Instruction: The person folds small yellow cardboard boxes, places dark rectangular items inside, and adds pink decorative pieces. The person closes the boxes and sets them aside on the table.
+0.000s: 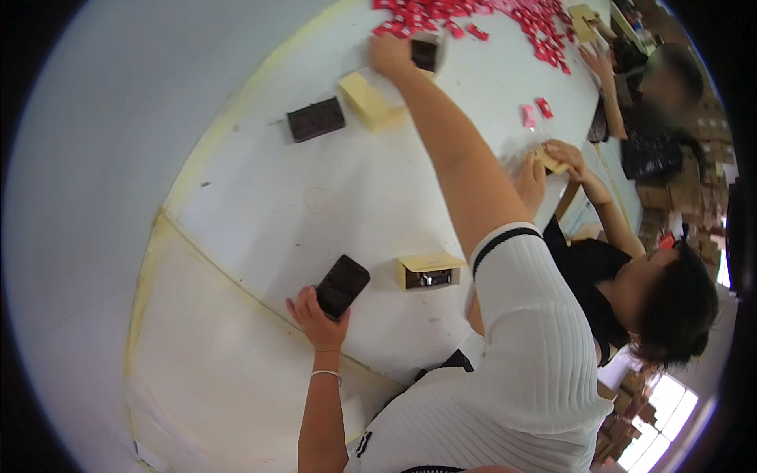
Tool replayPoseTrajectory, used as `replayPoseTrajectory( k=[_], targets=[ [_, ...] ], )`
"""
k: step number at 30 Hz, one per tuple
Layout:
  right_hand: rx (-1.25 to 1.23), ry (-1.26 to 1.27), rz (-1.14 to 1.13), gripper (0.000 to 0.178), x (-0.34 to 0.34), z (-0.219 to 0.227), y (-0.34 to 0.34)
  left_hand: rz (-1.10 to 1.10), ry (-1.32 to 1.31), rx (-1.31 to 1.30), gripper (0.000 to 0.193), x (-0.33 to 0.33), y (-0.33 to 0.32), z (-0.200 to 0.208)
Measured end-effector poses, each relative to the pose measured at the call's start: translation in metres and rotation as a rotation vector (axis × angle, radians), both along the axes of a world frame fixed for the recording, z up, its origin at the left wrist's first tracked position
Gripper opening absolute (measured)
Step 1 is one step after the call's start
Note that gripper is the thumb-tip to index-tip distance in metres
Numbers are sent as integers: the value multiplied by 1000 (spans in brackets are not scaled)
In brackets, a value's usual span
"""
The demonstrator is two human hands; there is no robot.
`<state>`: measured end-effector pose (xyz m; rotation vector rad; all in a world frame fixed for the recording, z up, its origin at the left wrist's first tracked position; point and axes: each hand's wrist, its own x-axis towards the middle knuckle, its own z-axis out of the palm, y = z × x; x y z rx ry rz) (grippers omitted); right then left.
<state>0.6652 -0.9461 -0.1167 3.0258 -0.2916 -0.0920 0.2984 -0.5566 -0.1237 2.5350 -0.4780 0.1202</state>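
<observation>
My left hand (317, 322) is closed on the lower end of a dark brown rectangular case (343, 285), which is tilted near the seam of the white table. My right hand (389, 55) is stretched to the far side, its fingers curled at the edge of a pile of small red packets (418, 16). Whatever it grips is hidden. Just right of it stands an open box with dark contents (424, 54). Nearer, a pale yellow carton (369, 101) lies beside another dark case (316, 120). An open yellow carton (430, 272) with dark and shiny contents sits right of my left hand.
Two loose packets, one pink (527, 117) and one red (544, 107), lie apart from the pile. On the right, a co-worker's hands (552, 162) handle a yellow carton. Farther back another person holds yellow card (583, 24). The table's curved edge (185, 169) runs along the left.
</observation>
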Motion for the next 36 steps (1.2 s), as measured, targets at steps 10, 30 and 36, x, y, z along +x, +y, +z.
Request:
replayPoseTrajectory(
  k=[10,30,36],
  targets=[
    [1030,-1330,-300,14,-65,91,-68,-7,-39,15,75,4,-4,1],
    [1962,-719,-469,19,-256,139,100,82,28,-124,68,-4,1,16],
    [1562,-1,-80,28,-402,113,246,199,142,42,70,-77,12,43]
  ],
)
